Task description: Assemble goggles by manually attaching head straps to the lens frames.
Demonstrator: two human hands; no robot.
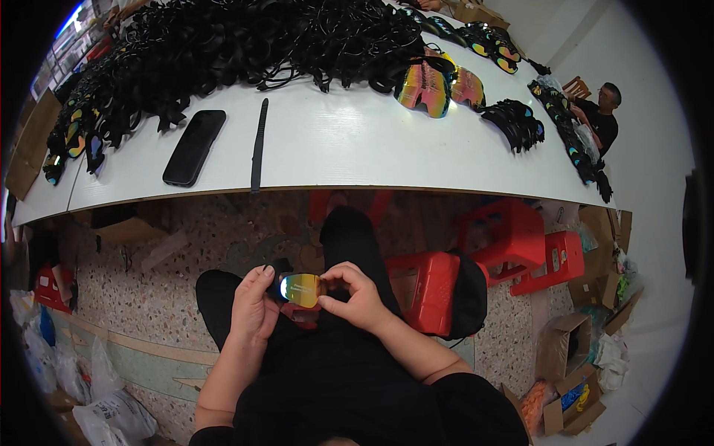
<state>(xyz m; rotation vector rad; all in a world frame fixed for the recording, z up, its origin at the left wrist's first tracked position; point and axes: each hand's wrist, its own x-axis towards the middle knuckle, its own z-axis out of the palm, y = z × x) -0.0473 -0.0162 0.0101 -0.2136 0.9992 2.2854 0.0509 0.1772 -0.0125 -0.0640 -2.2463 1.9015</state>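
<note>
The shiny gold and orange lens (301, 289) sits flat over the lap, below the white table (357, 141).

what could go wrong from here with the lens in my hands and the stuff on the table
1. Both hands, left hand and right hand, pinch the mirrored lens over the lap, above the hard floor; a slip might drop and scratch it.
2. Fingers touch the coated face, so smudges are likely.
3. The black strip overhangs the table edge and could be knocked off.
</note>
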